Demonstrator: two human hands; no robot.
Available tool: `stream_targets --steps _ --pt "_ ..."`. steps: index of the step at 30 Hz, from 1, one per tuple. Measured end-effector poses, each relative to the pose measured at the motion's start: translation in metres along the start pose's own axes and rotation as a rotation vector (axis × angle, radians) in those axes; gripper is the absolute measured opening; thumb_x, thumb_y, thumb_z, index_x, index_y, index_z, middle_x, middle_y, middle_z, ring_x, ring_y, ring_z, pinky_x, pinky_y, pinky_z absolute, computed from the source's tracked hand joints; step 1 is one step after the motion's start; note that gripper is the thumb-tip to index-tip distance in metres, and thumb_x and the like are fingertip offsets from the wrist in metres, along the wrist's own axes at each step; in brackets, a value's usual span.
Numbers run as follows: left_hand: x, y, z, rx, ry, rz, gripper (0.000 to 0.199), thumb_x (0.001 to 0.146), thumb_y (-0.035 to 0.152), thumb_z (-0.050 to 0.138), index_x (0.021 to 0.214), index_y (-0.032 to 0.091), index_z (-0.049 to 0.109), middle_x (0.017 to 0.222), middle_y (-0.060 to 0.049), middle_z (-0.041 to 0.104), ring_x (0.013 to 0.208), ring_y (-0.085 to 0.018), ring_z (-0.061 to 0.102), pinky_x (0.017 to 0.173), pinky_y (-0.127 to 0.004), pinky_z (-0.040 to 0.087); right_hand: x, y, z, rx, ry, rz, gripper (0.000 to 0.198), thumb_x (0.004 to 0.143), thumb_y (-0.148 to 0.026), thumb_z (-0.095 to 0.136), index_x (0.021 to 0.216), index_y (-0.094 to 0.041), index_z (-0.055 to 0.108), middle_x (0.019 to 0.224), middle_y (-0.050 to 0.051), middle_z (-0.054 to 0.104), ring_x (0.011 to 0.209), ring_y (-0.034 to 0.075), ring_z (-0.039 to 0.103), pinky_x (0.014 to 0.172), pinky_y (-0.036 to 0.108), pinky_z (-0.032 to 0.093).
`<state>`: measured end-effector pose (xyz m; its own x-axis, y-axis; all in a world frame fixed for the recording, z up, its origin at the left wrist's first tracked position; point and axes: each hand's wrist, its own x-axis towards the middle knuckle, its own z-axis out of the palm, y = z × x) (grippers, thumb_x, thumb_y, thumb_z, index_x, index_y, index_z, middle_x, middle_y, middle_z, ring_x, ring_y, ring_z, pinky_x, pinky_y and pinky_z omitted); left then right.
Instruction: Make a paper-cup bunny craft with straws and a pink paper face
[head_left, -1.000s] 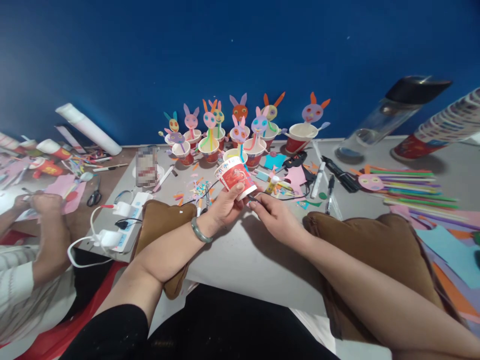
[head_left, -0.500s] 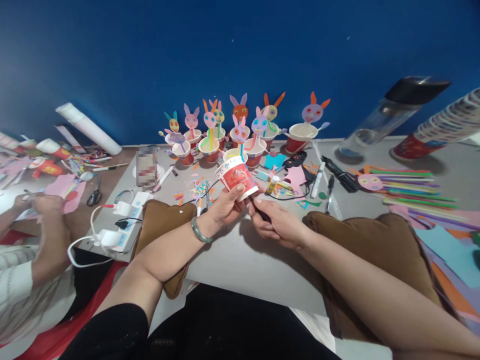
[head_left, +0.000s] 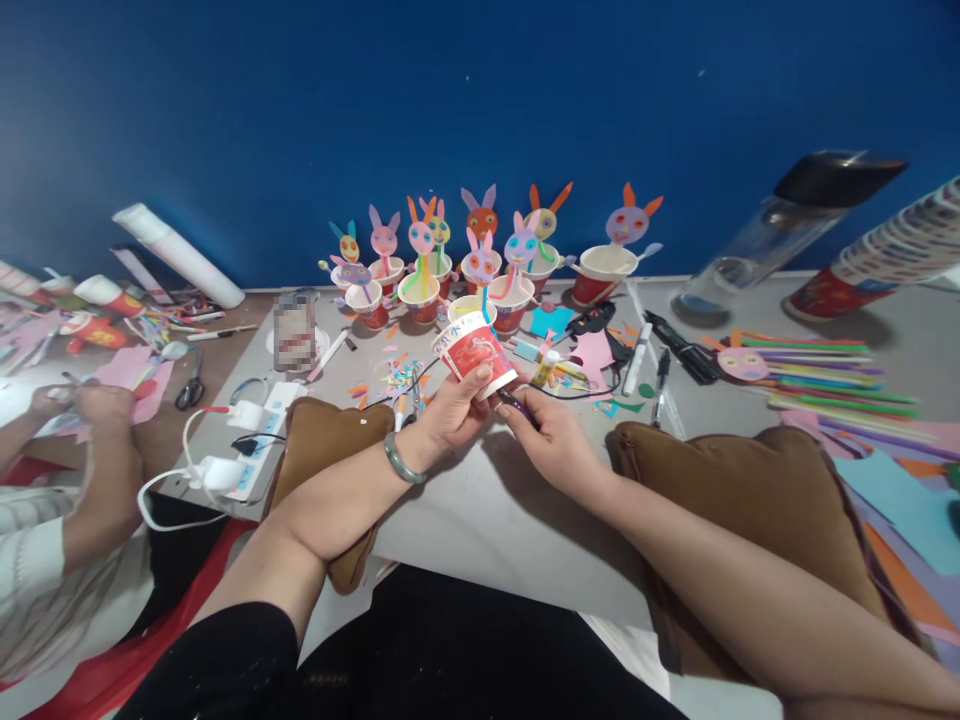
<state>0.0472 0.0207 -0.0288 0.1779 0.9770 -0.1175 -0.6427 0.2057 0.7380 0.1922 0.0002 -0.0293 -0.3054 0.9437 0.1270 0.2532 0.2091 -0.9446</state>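
Note:
Tilted in my left hand (head_left: 457, 415) is a red paper cup (head_left: 480, 358) with a white rim; the fingers wrap around its lower side and the thumb presses on the wall. My right hand (head_left: 551, 435) is closed on a slim dark-handled tool (head_left: 517, 408), whose tip meets the lower edge of the cup. Its exact kind is hard to make out, since the fingers cover part of it. Behind the cup stand several paper cups with rabbit heads, one with a purple head and orange ears (head_left: 628, 224).
On the right are a clear bottle (head_left: 731, 270), stacked cups (head_left: 847, 275), coloured sticks (head_left: 840, 380) and a brown cushion (head_left: 735, 510). A power strip (head_left: 266, 440) and another cushion (head_left: 330, 440) lie left. Further left, a co-worker's hands (head_left: 94, 400) work over pink paper.
My right hand has turned and its fingers have shifted on the dark tool, so more of the handle shows. The left hand and the cup have hardly moved.

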Motion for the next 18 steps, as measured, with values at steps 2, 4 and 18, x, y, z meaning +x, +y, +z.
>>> stream_targets --steps 2,4,18 --pt "0.001 -0.002 -0.002 0.000 -0.012 0.005 0.053 0.057 0.053 0.089 0.092 0.018 0.071 0.089 -0.007 0.076 0.103 -0.030 0.072 0.084 -0.036 0.056 0.000 0.000 0.001 -0.084 0.021 -0.040 0.023 0.093 -0.039 0.054 0.083 -0.020 0.058 0.071 0.002 0.061 0.064 0.015 0.049 0.062 0.029 0.040" --pt "0.001 -0.002 -0.003 0.001 -0.014 -0.009 0.055 0.056 0.054 0.089 0.093 0.018 0.070 0.090 -0.008 0.076 0.102 -0.030 0.073 0.081 -0.036 0.056 -0.001 -0.002 0.001 -0.070 -0.019 -0.036 0.026 0.095 -0.041 0.050 0.080 -0.021 0.054 0.065 0.000 0.058 0.059 0.014 0.047 0.058 0.028 0.039" --pt "-0.006 0.005 0.002 -0.001 -0.131 -0.072 0.054 0.061 0.058 0.086 0.092 0.016 0.069 0.081 -0.005 0.076 0.039 -0.006 0.048 0.043 -0.023 0.042 0.001 -0.010 -0.006 0.709 -0.403 0.450 0.044 0.093 -0.058 0.048 0.084 -0.017 0.061 0.045 -0.004 0.055 0.026 0.005 0.022 0.034 0.021 0.024"
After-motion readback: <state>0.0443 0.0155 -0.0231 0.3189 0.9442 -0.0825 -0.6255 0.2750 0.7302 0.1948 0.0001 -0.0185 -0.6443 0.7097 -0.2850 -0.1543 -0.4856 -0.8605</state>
